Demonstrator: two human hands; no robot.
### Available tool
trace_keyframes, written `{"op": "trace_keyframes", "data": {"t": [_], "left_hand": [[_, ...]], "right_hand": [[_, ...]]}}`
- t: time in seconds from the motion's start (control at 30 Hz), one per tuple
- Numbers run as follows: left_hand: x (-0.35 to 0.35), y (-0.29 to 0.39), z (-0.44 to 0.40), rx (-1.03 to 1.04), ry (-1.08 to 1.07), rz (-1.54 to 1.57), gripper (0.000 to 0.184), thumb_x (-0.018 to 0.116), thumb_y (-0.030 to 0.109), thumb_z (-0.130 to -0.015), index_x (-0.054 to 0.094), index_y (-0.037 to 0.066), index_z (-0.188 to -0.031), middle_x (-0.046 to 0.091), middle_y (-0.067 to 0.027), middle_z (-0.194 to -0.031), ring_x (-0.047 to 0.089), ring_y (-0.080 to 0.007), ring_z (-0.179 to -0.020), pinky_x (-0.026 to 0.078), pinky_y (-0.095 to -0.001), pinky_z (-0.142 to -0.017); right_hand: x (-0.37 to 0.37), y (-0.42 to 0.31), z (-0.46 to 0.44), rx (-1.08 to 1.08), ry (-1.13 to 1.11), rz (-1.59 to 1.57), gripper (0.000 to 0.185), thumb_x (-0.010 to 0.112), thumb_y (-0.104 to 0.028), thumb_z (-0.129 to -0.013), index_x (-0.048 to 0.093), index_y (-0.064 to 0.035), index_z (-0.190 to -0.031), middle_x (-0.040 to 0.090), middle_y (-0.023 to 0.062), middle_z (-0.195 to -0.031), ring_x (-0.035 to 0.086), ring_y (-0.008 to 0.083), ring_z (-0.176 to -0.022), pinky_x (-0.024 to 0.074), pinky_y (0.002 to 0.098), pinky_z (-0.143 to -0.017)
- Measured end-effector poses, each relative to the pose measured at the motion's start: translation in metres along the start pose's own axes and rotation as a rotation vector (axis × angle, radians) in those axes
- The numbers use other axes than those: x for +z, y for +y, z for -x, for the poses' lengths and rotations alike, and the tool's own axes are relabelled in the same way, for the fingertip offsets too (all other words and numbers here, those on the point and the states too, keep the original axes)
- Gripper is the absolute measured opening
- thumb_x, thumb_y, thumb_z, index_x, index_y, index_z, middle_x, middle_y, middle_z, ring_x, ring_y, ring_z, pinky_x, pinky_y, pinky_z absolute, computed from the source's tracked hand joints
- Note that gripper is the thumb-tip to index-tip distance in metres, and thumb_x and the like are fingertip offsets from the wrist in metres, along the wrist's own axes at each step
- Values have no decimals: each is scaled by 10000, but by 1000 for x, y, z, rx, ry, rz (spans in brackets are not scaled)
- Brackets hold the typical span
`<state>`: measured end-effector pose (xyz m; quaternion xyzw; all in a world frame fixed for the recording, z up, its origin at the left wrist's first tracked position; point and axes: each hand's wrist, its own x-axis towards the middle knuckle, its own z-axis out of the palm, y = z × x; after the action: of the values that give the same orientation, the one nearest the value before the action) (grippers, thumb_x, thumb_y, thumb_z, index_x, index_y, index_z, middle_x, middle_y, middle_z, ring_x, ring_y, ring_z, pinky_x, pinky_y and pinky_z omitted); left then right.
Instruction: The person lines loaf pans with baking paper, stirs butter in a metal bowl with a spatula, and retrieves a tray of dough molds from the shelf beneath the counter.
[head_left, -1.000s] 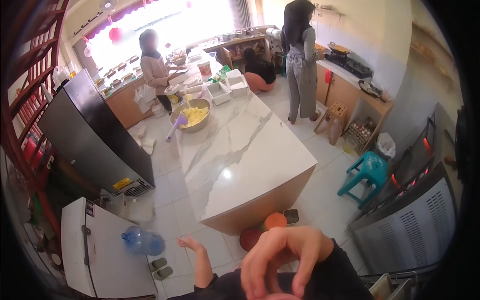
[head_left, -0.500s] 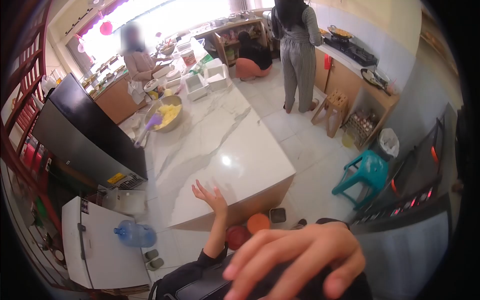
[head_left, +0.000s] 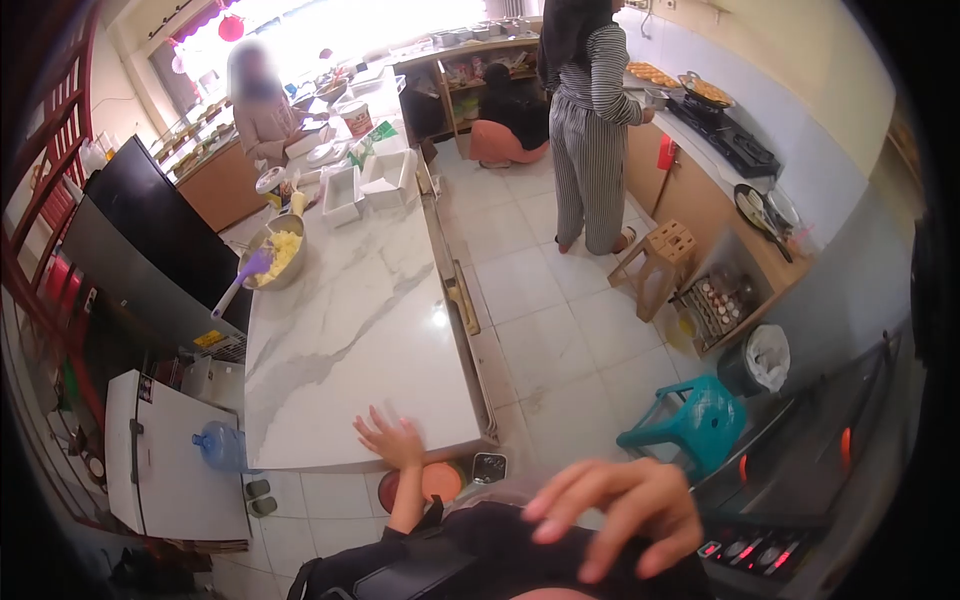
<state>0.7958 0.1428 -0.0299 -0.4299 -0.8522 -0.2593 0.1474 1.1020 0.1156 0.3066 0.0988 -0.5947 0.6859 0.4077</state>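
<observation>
My left hand (head_left: 391, 440) is at the near edge of the marble-topped table (head_left: 350, 340), fingers spread over its corner and nothing in them. Whether the palm rests on the top I cannot tell. My right hand (head_left: 632, 508) hangs in front of my body, fingers loosely bent and apart, holding nothing. Farther along the tabletop stands a metal bowl (head_left: 297, 264) of yellow, crumbly food (head_left: 282, 250). A purple spatula (head_left: 256, 264) with a pale handle leans out of it. Beyond the bowl sit two white rectangular containers (head_left: 343, 203) (head_left: 388, 182).
A teal plastic stool (head_left: 690, 425), a wooden stool (head_left: 660, 258) and a lined bin (head_left: 765, 360) stand right. An oven with lit controls (head_left: 745, 550) is close by. One person (head_left: 590, 140) stands by the stove (head_left: 725, 130), another crouches (head_left: 510, 120), a third (head_left: 265, 115) stands behind the table.
My view has turned and shifted right, so the table appears farther left. My left hand has come down to the table's edge. My right hand appears lower and farther from the camera.
</observation>
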Motion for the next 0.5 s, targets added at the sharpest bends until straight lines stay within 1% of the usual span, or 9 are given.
{"op": "trace_keyframes", "data": {"t": [0.07,0.1,0.17,0.27,0.3,0.37,0.4,0.47,0.5], "left_hand": [[3,0,-3,-8,-4,-26,677,575,245,-704,286,92,-1296,214,-218,-1334,141,-380,-1278,155,-536,-1006],[5,2,-3,-13,-7,-35,687,585,253,-695,289,93,-1293,217,-226,-1330,151,-389,-1273,165,-540,-1001],[5,6,-5,-19,-17,-51,689,590,250,-685,298,93,-1289,217,-220,-1334,156,-392,-1270,185,-533,-997],[6,8,-8,-36,-18,-35,684,593,229,-678,307,88,-1284,217,-216,-1337,167,-404,-1262,210,-521,-991],[7,9,-9,-43,-15,-23,682,594,219,-677,310,85,-1282,217,-216,-1338,171,-409,-1259,217,-517,-990],[1,19,-14,-87,-32,9,660,570,238,-700,309,87,-1287,205,-221,-1348,161,-394,-1266,212,-513,-992],[0,22,-17,-110,-47,18,650,559,247,-711,308,88,-1290,199,-224,-1353,156,-387,-1269,210,-512,-993],[-9,26,-12,-156,-80,27,627,563,203,-719,316,84,-1283,208,-228,-1339,169,-404,-1256,221,-507,-990],[0,35,-21,-182,-57,53,617,565,181,-723,319,81,-1280,212,-230,-1332,175,-412,-1250,227,-504,-989]], "right_hand": [[-26,4,-13,175,-104,-218,474,552,-263,-815,471,93,-1118,466,294,-1127,324,381,-1190,268,468,-970],[-43,4,-27,193,-237,-382,554,607,-145,-774,340,101,-1192,448,286,-1157,370,354,-1179,306,452,-963],[-61,-12,-32,413,-126,-686,501,622,-158,-773,416,73,-1166,489,265,-1118,424,320,-1133,319,426,-949],[-110,-10,-39,552,-94,-918,597,646,-22,-728,333,60,-1229,499,230,-1132,486,260,-1084,365,360,-929],[-129,-4,-42,528,-125,-883,564,633,-32,-744,344,58,-1220,501,220,-1134,503,262,-1056,378,358,-915],[-173,-8,-65,660,-184,-775,385,613,-7,-761,468,21,-1117,528,135,-1075,539,198,-979,438,300,-843],[-197,-4,-76,691,-202,-736,468,633,-19,-747,408,11,-1156,554,136,-1047,567,212,-938,461,295,-812],[-250,42,-84,540,-61,-702,300,626,-35,-754,478,2,-1013,588,119,-931,595,194,-845,483,286,-756],[-280,73,-86,507,83,-644,252,627,-57,-762,499,-6,-973,581,97,-879,598,186,-807,492,286,-731]]}}
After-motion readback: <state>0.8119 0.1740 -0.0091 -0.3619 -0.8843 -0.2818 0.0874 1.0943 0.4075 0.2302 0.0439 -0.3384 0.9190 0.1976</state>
